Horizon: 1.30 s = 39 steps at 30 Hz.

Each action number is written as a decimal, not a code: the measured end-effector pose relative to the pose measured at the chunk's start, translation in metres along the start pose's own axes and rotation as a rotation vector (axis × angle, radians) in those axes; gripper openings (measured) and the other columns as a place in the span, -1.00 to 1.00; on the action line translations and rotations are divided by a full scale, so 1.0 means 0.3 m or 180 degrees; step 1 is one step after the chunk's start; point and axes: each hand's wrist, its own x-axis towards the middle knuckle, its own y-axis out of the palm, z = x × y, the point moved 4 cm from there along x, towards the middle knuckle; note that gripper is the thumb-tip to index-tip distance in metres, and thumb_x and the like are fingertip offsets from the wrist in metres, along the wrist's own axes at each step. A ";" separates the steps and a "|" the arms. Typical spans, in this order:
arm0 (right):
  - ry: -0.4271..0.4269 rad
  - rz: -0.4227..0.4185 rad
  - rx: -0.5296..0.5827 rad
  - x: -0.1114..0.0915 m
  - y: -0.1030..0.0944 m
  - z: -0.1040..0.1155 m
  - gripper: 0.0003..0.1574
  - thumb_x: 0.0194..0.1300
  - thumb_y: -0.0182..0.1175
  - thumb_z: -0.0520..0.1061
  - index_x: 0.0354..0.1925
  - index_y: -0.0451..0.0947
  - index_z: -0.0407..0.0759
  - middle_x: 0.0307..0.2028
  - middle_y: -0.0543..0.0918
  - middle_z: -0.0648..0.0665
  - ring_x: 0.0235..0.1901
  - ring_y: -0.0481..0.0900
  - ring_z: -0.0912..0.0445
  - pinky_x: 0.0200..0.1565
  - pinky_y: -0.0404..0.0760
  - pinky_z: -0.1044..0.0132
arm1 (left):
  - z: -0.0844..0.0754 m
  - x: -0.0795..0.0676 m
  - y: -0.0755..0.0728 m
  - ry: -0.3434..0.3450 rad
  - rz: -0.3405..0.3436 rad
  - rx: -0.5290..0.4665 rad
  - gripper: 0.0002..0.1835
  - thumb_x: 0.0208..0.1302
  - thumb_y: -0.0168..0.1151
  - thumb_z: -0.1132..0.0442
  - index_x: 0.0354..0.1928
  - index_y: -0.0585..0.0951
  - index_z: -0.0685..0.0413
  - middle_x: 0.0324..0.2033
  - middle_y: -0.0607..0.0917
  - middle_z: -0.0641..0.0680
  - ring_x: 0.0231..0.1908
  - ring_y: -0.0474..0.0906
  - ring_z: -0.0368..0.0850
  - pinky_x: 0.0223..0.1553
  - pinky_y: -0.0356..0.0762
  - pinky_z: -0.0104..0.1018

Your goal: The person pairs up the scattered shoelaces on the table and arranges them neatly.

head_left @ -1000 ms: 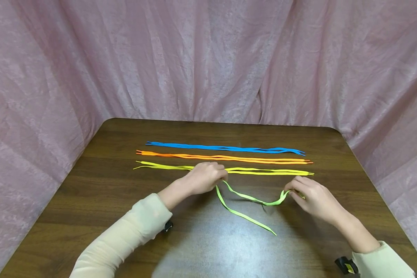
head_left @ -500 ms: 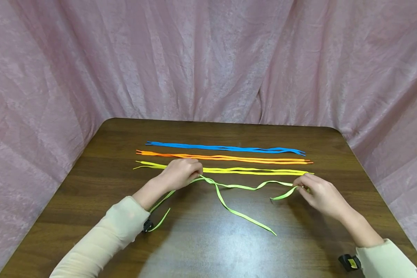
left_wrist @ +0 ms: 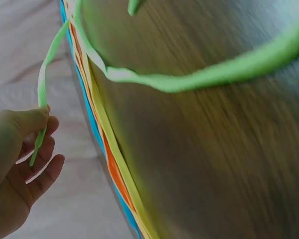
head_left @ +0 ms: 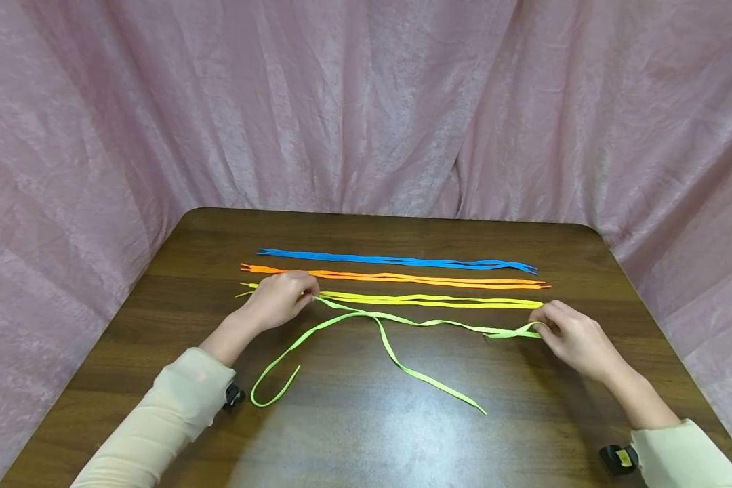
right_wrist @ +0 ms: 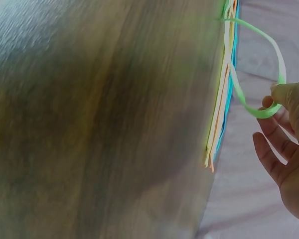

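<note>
Bright green flat shoelaces lie and hang in the front half of the head view. My left hand [head_left: 278,299] pinches one green shoelace [head_left: 463,325] close to its tip, which pokes out below the thumb in the left wrist view. At the other side my right hand [head_left: 576,340] pinches the same lace where it bends back in a loop [right_wrist: 240,94], the loose tip pointing left. Another green shoelace [head_left: 439,386] rests on the table, arched, its left end curled like a hook. The two green laces meet near the arch's top; whether they are tangled cannot be told.
Behind the hands, yellow shoelaces [head_left: 427,299], orange shoelaces [head_left: 415,278] and blue shoelaces [head_left: 366,258] lie in straight parallel rows. They rest on a dark wooden table [head_left: 177,312]. A pink curtain [head_left: 366,108] hangs around its back and sides.
My left hand has moved left, drawing the held lace out between both hands. My right hand has shifted slightly right. The second green lace's curled left end has come into view.
</note>
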 end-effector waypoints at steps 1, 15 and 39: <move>0.0011 -0.0007 -0.0003 -0.003 0.001 -0.005 -0.64 -0.16 0.33 -0.38 -0.40 0.52 -0.01 -0.48 0.43 0.21 -0.51 0.30 0.37 -0.50 0.28 0.54 | 0.012 -0.005 -0.001 -0.0037 -0.0004 0.0008 -0.91 0.11 0.28 0.32 -0.39 0.59 -0.05 -0.43 0.59 -0.15 -0.47 0.48 -0.24 -0.54 0.42 -0.32; 0.0032 -0.0092 -0.0022 -0.016 0.003 -0.040 -0.66 -0.17 0.26 -0.41 -0.42 0.51 -0.03 -0.49 0.46 0.17 -0.50 0.38 0.33 -0.47 0.34 0.54 | 0.149 -0.088 -0.010 -0.0544 0.0074 0.0061 -0.95 0.14 0.26 0.26 -0.38 0.60 -0.08 -0.40 0.61 -0.14 -0.44 0.49 -0.19 -0.48 0.45 -0.20; 0.0186 -0.0022 -0.0135 -0.017 -0.011 -0.093 -0.65 -0.14 0.34 -0.38 -0.37 0.53 -0.05 -0.43 0.58 0.09 -0.53 0.50 0.29 -0.50 0.46 0.45 | 0.294 -0.212 -0.042 -0.0954 -0.0006 0.0080 -0.92 0.11 0.27 0.29 -0.40 0.57 -0.07 -0.43 0.61 -0.07 -0.48 0.51 -0.07 -0.49 0.43 -0.09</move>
